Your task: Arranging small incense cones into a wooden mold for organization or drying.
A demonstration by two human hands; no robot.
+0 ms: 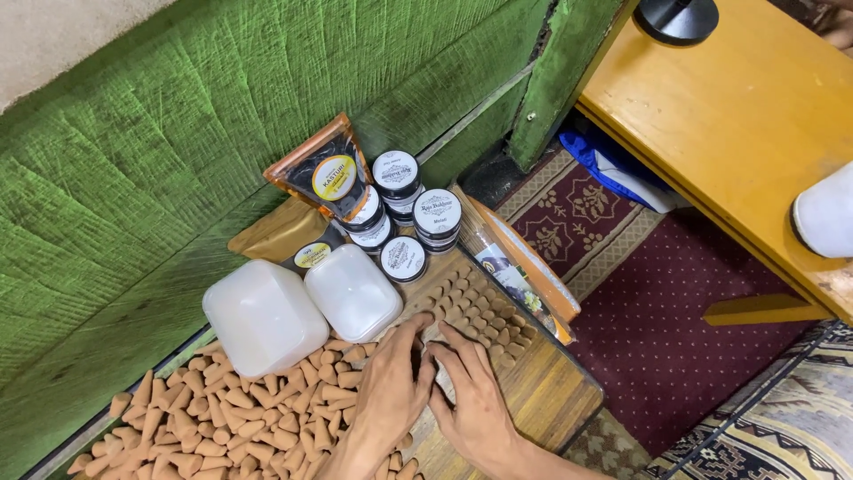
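Note:
My left hand and my right hand rest side by side on a wooden board, fingertips meeting at the near end of neat rows of small brown incense cones. The left hand's fingers curl down over the cones, hiding what lies under them. The right hand's fingers lie apart on the board, holding nothing that shows. A loose pile of the same cones spreads to the left of my left hand.
Two white lidded tubs stand beyond the pile. Behind them are several small black jars with white lids, an orange-edged dark pouch and a gold pouch. A clear packet lies along the board's right. A green wall, yellow table and maroon rug surround it.

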